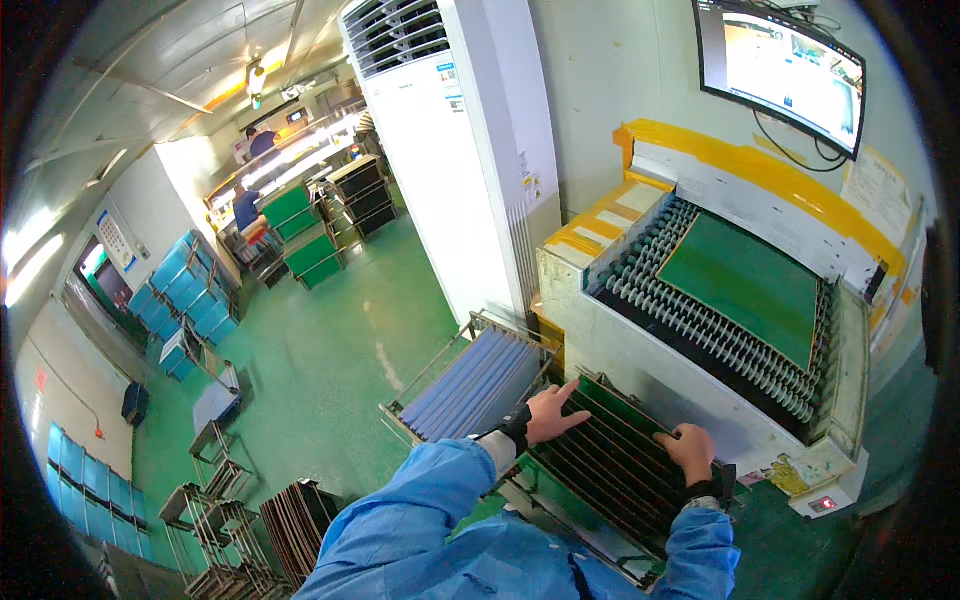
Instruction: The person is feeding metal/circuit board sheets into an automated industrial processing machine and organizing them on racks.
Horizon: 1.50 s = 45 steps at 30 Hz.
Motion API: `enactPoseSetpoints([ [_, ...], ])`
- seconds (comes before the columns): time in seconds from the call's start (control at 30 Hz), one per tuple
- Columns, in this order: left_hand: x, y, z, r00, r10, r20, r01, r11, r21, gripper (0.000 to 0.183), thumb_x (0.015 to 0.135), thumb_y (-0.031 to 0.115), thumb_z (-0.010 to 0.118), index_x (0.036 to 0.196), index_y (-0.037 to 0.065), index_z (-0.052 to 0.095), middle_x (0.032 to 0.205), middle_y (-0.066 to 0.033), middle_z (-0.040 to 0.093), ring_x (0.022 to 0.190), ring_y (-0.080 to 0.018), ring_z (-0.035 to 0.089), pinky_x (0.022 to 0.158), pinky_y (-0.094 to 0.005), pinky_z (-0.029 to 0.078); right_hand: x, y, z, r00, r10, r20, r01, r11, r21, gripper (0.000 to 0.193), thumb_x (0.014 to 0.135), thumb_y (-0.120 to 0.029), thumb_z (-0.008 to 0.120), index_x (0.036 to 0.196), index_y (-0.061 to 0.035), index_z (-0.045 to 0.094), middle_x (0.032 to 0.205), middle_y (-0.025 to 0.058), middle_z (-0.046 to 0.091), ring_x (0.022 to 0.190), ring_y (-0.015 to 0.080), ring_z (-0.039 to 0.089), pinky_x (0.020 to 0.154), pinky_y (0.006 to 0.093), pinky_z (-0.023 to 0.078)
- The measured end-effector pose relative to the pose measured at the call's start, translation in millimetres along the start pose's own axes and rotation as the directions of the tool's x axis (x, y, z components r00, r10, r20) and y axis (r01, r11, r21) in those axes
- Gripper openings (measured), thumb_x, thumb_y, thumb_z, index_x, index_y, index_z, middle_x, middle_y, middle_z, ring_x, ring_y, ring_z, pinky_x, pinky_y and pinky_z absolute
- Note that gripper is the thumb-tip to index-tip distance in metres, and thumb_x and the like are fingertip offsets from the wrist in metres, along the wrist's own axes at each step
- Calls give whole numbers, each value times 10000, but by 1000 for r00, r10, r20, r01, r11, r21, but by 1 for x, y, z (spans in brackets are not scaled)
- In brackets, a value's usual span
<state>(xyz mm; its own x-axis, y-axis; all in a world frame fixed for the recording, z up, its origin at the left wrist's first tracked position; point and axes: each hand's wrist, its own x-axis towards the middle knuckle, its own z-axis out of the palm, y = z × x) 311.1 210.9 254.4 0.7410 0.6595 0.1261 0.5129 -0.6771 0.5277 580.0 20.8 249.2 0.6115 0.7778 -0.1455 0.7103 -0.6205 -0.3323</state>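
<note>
A metal rack holding several thin green panels (pixel 608 472) on edge, brown along their upper edges, stands in front of me. My left hand (pixel 556 413) is over the rack's far left corner, fingers spread and the index finger stretched along the panel tops. At the right side of the rack, my right hand (pixel 690 453) has its fingers curled over the edge of the outermost green panel (pixel 622 408); part of the grip is hidden. Another flat green panel (pixel 745 285) lies on the grey rollers (pixel 640 275) of a machine beyond my right hand.
Left of my left hand is a wire rack (pixel 478 385) of blue-grey sheets. A tall white air conditioner (pixel 440 170) stands behind it. The roller machine's white side (pixel 640 350) borders the rack. More racks (pixel 215 530) stand lower left; two people work far back.
</note>
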Motion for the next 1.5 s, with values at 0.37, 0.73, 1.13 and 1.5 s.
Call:
enactPoseSetpoints([
  [0.37, -2, 8, -6, 998, -49, 38, 49, 999, 2, 747, 837, 570, 583, 1363, 73, 400, 1090, -247, 573, 992, -403, 580, 854, -441, 471, -5, -1, 4, 998, -16, -59, 18, 999, 47, 519, 690, -556, 693, 801, -49, 703, 812, 178, 666, 783, 355, 636, 676, 432, 484],
  [0.73, 1, -4, 6, 1000, -1, -17, 1, 1000, 22, 767, 839, 604, 554, 1371, 76, 390, 1064, -253, 584, 975, -409, 589, 846, -446, 474, -5, -4, -3, 1000, 5, 25, -6, 998, 55, 534, 690, -587, 691, 856, -79, 703, 899, 163, 683, 866, 346, 649, 736, 438, 502],
  [1.13, 1, 3, 0, 995, -78, 65, 79, 997, -18, 799, 814, 621, 578, 1407, 131, 363, 1226, -244, 541, 1114, -407, 539, 925, -448, 450, -2, 1, -1, 999, -37, -27, 39, 996, 80, 504, 692, -547, 689, 794, -53, 706, 835, 186, 669, 818, 358, 638, 708, 446, 490],
  [1.5, 2, -1, 4, 997, -67, 41, 67, 998, -3, 792, 813, 602, 595, 1404, 127, 367, 1222, -245, 545, 1100, -408, 548, 918, -448, 457, -5, -2, -4, 997, -47, -66, 54, 993, 100, 489, 686, -539, 698, 779, -59, 711, 799, 175, 665, 786, 352, 632, 686, 436, 484],
])
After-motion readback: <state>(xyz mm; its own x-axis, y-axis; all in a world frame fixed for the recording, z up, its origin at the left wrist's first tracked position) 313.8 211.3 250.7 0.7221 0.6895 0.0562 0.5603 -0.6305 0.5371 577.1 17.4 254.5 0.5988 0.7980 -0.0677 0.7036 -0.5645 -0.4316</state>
